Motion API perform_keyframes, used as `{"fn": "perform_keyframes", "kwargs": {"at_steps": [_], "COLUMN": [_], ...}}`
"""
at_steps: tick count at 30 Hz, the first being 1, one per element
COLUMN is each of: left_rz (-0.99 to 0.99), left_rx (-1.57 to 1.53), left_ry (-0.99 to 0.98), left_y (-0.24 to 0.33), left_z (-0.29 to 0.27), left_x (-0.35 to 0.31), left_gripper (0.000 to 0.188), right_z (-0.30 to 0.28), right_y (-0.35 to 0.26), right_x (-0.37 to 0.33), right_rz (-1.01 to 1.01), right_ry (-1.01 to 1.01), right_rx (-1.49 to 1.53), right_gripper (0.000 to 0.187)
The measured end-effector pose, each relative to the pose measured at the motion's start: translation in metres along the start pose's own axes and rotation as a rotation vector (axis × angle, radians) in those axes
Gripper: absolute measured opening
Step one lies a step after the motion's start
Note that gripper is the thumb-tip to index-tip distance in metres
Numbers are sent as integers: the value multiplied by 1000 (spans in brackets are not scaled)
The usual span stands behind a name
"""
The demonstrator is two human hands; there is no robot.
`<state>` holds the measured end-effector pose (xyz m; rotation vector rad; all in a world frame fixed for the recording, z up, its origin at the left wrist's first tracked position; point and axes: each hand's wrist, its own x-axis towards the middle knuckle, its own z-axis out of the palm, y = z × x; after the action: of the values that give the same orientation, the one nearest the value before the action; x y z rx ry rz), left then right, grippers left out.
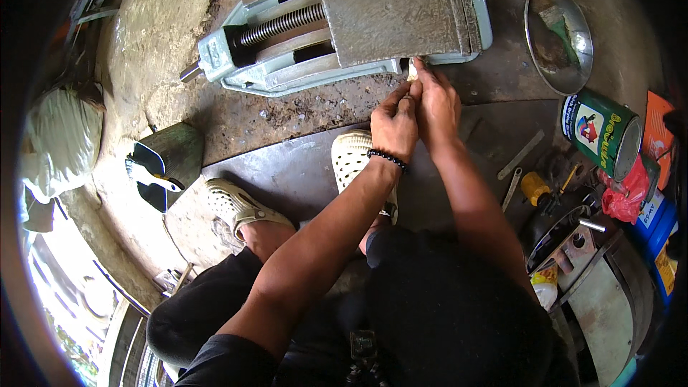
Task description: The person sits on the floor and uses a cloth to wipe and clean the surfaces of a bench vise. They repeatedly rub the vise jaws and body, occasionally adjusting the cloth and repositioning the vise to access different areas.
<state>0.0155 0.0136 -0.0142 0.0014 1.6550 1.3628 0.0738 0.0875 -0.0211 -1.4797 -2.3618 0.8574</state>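
Note:
A large machine vise (269,75) in light blue-grey paint lies on the floor ahead of me, its long screw showing at the left. A worn flat steel plate (394,11) covers its right part. Both my hands meet at the near edge of the vise, just below the plate. My right hand (438,109) is closed, thumb and fingers pinching a small whitish piece (412,72) against the vise's side. Pressed next to it, my left hand (395,127) is closed too, with a black bead bracelet at the wrist; what its fingertips grip is hidden.
On the right are a metal bowl (534,50) holding a green-handled brush (562,37), a green paint can (605,132), a red plastic bag (625,197), a flat metal strip (521,154) and a wrench (512,190). A cut-open container (183,154) with a white-handled tool stands at left.

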Motion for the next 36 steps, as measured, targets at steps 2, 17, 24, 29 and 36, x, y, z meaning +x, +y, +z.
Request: {"fn": "perform_keyframes", "kwargs": {"at_steps": [2, 17, 24, 29, 36], "left_rz": [-22, 37, 47, 63, 39], "left_rx": [-13, -21, -108, -113, -15], "left_ry": [-26, 4, 21, 57, 63], "left_y": [-3, 7, 10, 11, 17], "left_z": [-3, -2, -5, -6, -6], "left_x": [-7, 2, 11, 9, 2], "left_gripper": [38, 35, 37, 37, 35], "right_z": [-7, 9, 21, 27, 20], "right_y": [-2, -2, -11, -12, -9], "right_x": [-4, -4, 3, 4, 6], "right_rz": [108, -15, 33, 43, -124], "right_ry": [-147, 54, 67, 28, 65], "right_rx": [-56, 9, -35, -99, -19], "right_gripper": [37, 36, 34, 32, 31]}}
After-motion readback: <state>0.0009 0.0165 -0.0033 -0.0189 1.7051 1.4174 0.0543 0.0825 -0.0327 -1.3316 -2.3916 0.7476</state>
